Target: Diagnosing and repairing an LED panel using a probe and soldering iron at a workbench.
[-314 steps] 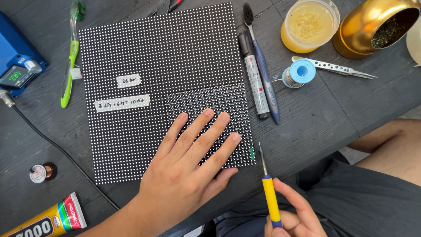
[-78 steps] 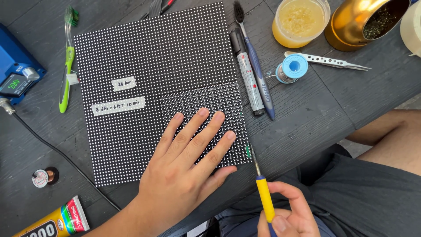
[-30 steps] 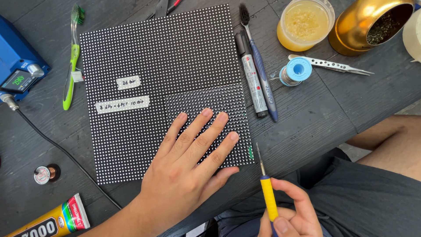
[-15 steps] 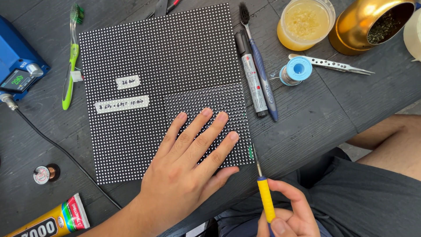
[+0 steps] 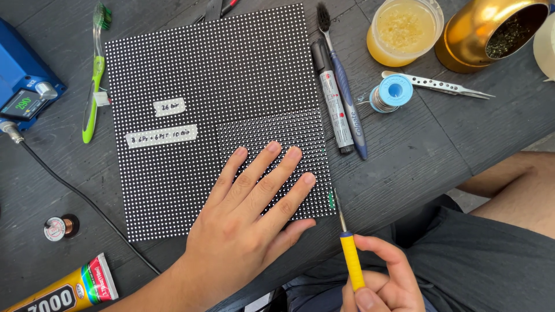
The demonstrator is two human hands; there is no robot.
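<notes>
A dark table is shown from above, with a large black dot-matrix panel lying flat on it and a smaller panel laid over the large one's lower right quarter. The small panel is pinned by the left hand, palm down, fingers spread apart and pressed flat on the dots. A yellow-handled iron is held by the right hand just off the small panel's lower right corner, where a small green tab shows; the fingers are closed around the handle in a pen grip. The iron's long axis runs from lower right to upper left, nearly upright in the picture, with the metal tip pointing up toward the tab; whether tip and tab touch cannot be told.

The step is judged to be done best with the panel kept still under a flat palm, the left fingertips kept clear of the tip, and only the tip brought to the tab.

Also shown, in falling size: blue station, gold cup, jar, glue tube, toothbrush, marker, brush, tweezers, solder spool, wick reel
</notes>
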